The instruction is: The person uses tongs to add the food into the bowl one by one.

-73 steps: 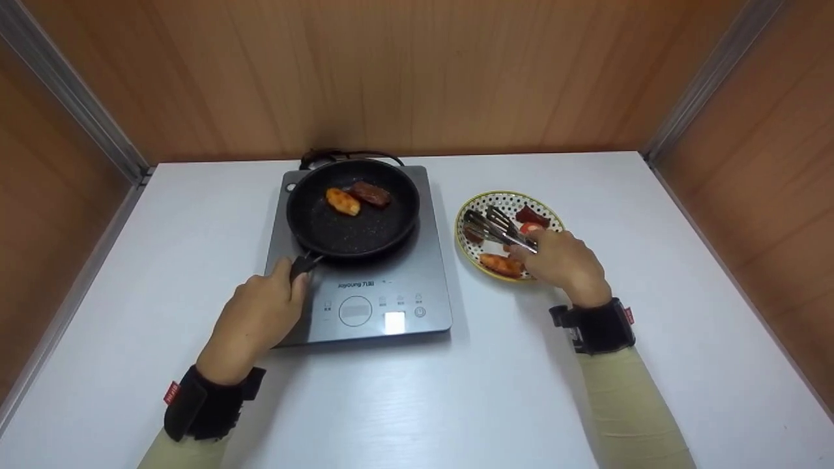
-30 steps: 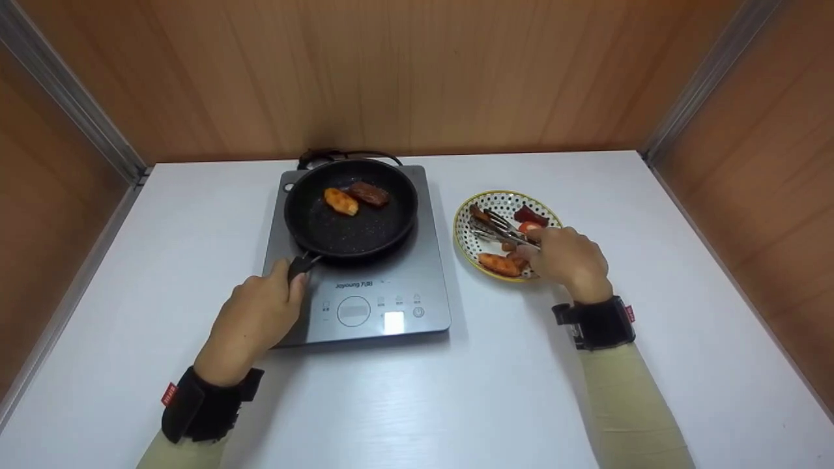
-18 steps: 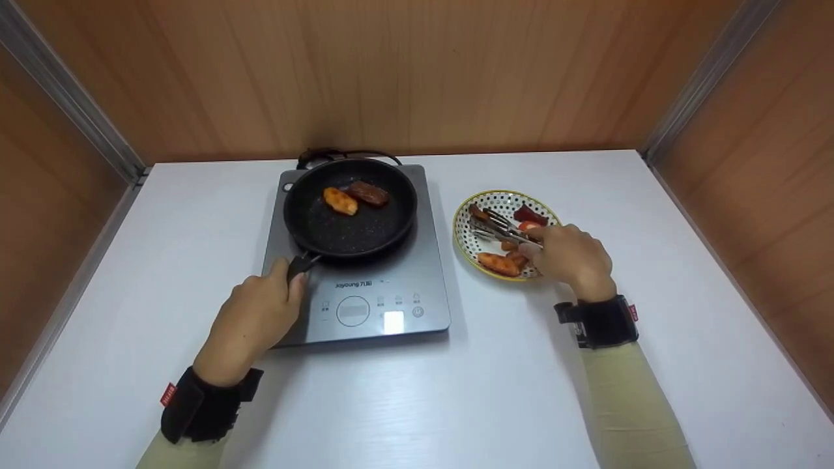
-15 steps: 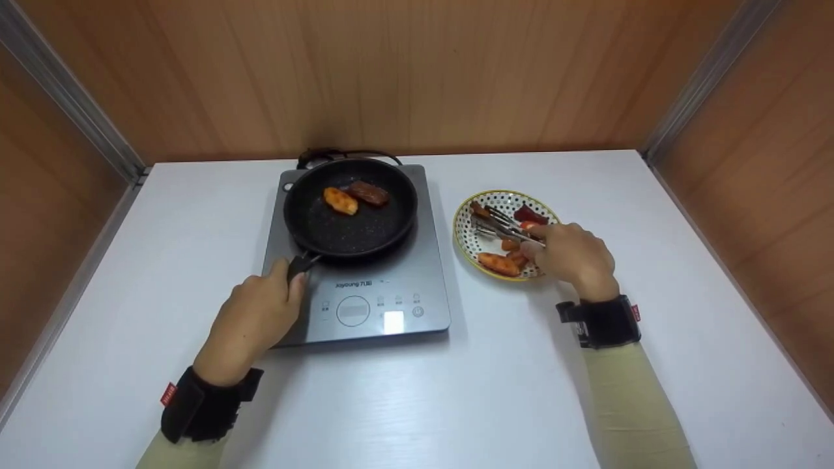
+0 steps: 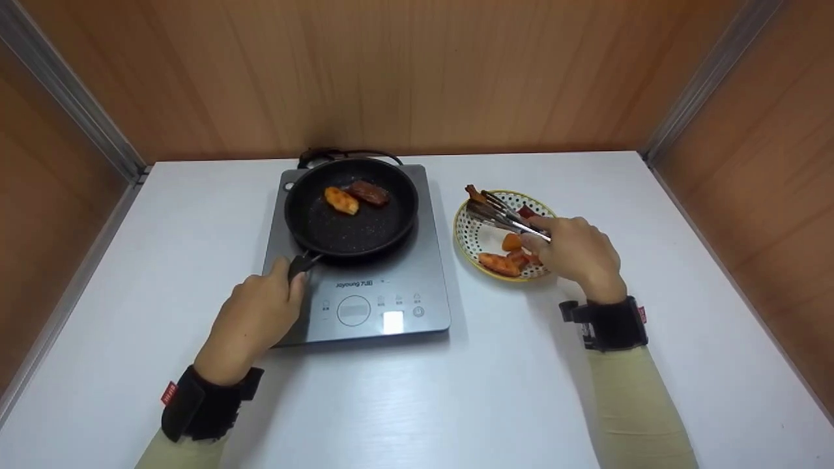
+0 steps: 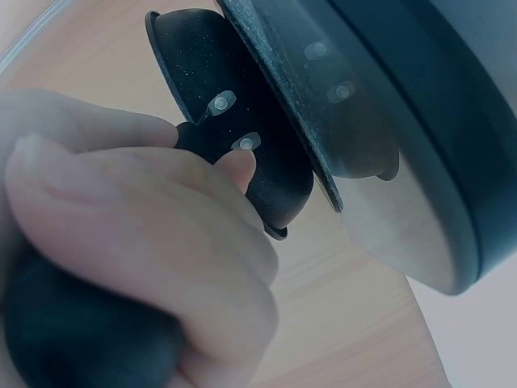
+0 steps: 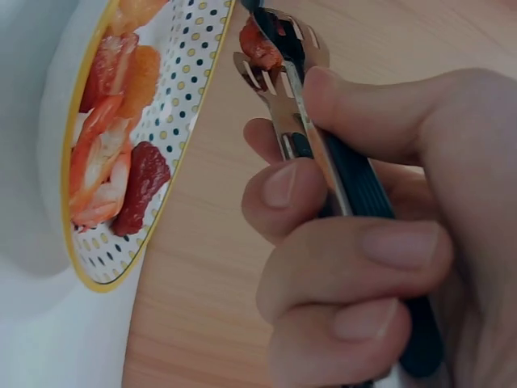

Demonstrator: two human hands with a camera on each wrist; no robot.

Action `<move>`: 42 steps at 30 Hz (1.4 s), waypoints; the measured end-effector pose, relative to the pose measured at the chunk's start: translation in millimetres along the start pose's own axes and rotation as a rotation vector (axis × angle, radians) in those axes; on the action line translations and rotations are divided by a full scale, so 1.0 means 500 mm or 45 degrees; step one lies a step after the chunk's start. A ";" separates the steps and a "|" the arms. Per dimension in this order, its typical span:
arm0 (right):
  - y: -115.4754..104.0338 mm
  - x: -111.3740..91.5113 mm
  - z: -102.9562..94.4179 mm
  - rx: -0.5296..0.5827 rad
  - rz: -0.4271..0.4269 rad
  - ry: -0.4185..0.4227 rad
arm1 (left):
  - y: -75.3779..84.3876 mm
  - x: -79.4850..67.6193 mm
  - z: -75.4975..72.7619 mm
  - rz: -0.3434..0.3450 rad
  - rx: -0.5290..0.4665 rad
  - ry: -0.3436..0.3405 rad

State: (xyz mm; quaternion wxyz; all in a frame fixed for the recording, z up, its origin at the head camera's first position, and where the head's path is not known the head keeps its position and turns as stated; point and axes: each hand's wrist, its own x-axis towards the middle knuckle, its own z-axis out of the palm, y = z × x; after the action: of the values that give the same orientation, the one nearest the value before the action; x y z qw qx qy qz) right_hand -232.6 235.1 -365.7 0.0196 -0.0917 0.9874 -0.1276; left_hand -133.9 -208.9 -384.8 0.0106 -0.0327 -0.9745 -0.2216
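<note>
At the left, the left hand (image 5: 251,319) is closed around the black handle (image 5: 301,266) of the frying pan (image 5: 352,234); the pan is over the rear part of a grey induction cooker (image 5: 391,293), and a dark cable (image 5: 374,154) lies behind it; in the pan there are two pieces of food, a yellow-orange piece (image 5: 341,200) and, just beside it on the right, a brown piece (image 5: 369,193); the cooker stands on a white table (image 5: 404,404).

More to the right, metal tongs (image 5: 505,218) pinch a brownish-red morsel (image 5: 475,193) at their tips, above the far left rim of a dotted plate (image 5: 466,249) with yellow edge; on this plate lie an orange long piece (image 5: 499,264), a small orange chunk (image 5: 512,242) and a dark red piece (image 5: 526,212); at the far right, the right hand (image 5: 576,254) grasps the tongs between thumb and curled fingers.
</note>
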 end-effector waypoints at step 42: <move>-0.295 0.105 0.024 -0.233 -0.289 -0.014 | 0.008 -0.001 0.003 0.043 -0.012 0.051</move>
State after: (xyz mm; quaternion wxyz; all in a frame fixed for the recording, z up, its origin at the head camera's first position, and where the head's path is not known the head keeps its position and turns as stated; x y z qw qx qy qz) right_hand -257.4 82.3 -340.7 0.0018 -0.2050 0.9780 -0.0378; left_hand -133.1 -204.6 -384.5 0.0336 -0.0450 -0.9723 -0.2268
